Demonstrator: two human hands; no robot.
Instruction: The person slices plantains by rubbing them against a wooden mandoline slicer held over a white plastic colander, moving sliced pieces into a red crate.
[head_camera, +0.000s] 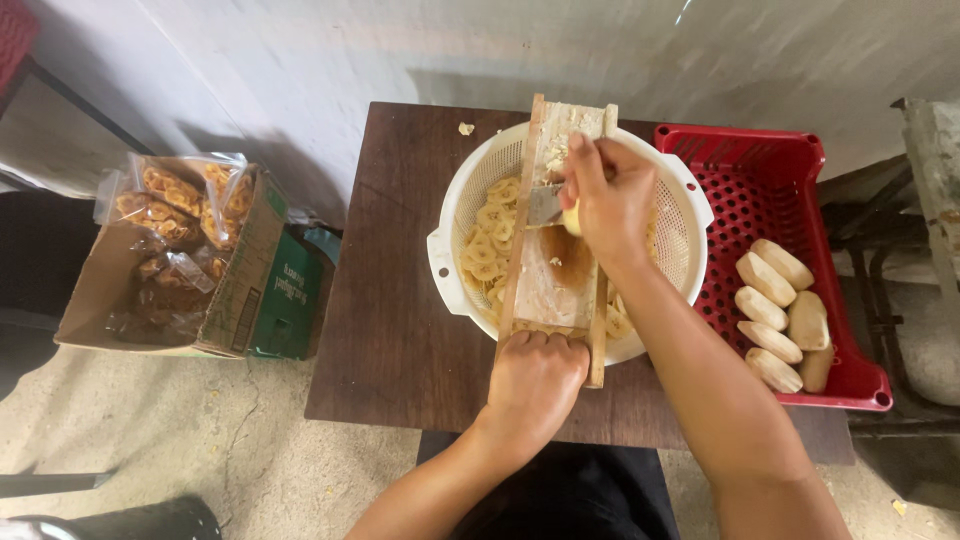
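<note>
A wooden slicer board (556, 262) lies across a white perforated basket (690, 215) on a dark wooden table (390, 330). My left hand (535, 375) grips the board's near end. My right hand (610, 195) presses a pale peeled piece (571, 217) against the board at its metal blade (543, 205). Several round yellow slices (490, 240) lie in the basket under the board.
A red plastic crate (800, 160) at the right holds several peeled pale pieces (778, 310). On the floor at the left, a cardboard box (245, 270) holds clear bags of fried snacks (175, 210). A white wall rises behind the table.
</note>
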